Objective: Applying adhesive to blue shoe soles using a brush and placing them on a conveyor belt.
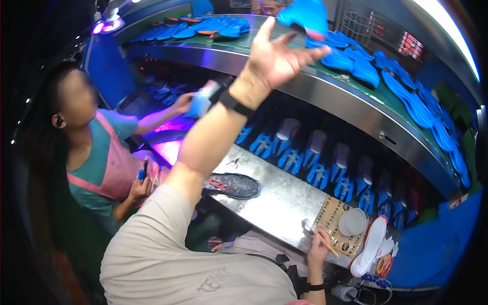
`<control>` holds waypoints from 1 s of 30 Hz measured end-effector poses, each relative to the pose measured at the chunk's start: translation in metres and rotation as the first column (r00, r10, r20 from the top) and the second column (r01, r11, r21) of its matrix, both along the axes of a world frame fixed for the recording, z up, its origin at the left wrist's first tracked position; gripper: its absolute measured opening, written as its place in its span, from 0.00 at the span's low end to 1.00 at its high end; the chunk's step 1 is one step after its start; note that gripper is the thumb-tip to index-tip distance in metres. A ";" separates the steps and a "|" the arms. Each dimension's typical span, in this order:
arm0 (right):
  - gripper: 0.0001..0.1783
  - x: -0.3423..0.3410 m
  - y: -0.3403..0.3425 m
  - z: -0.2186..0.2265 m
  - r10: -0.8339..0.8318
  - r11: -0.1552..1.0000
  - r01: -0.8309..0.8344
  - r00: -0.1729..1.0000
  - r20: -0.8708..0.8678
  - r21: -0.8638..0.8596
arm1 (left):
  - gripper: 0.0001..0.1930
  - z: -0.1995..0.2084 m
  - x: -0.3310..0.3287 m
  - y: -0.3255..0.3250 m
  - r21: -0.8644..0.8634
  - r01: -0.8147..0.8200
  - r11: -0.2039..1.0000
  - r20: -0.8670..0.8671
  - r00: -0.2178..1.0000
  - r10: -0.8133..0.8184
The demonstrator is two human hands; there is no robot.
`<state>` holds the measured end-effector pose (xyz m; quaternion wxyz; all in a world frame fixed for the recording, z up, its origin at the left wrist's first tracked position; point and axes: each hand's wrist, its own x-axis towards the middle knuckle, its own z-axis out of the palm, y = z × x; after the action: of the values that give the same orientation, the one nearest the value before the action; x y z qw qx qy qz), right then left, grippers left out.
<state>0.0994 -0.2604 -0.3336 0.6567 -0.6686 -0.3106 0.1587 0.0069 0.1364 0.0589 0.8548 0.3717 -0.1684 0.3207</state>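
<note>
My left hand [279,58] reaches up to the raised conveyor, palm up, its fingers spread and holding nothing. Just beyond the fingertips, a blue shoe piece [304,16] is blurred above the belt; whether a finger touches it I cannot tell. Low over the bench's front edge, my right hand [318,246] is closed around a wooden-handled brush [333,247]. The brush's head is at the metal bench top. Close to that hand, a white round tub [352,222] stands on brown printed cardboard [329,208]. A white shoe sole [371,244] with red edging lies beside the cardboard.
Blue insole-shaped pieces [406,101] cover parts of the green conveyor [284,43]. Under it, shoe parts stand in a row [317,142]. A dark shoe [234,186] lies on the metal bench [274,203]. A co-worker [112,152] at left holds items in both hands.
</note>
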 end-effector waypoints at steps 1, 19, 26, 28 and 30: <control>0.12 -0.001 0.001 0.002 0.012 1.000 -0.012 0.999 0.031 0.004 | 0.40 0.006 0.011 0.011 -0.105 -0.152 0.983 -0.119 0.983 0.139; 0.10 -0.003 0.006 0.020 -0.006 1.000 0.006 0.986 0.169 -0.004 | 0.16 0.021 -0.139 0.213 0.654 -0.552 0.517 -0.549 0.123 0.827; 0.10 0.011 -0.006 0.065 -0.071 0.997 0.075 0.985 0.159 -0.023 | 0.12 -0.003 -0.153 0.124 0.893 -0.365 -0.265 0.155 -0.303 0.940; 0.08 0.031 -0.017 0.086 -0.187 0.979 0.200 0.949 0.253 -0.028 | 0.12 -0.009 -0.169 0.091 0.809 -0.121 -0.575 0.459 -0.481 0.747; 0.06 0.060 -0.024 0.105 -0.252 0.962 0.273 0.895 0.368 -0.006 | 0.10 -0.023 -0.173 0.059 0.622 -0.447 -0.643 0.450 -0.467 0.761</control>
<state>0.1596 -0.2847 -0.2285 0.5837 -0.7407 -0.3291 -0.0488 -0.1664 0.1952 0.0359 -0.0544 0.6563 0.3130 0.6843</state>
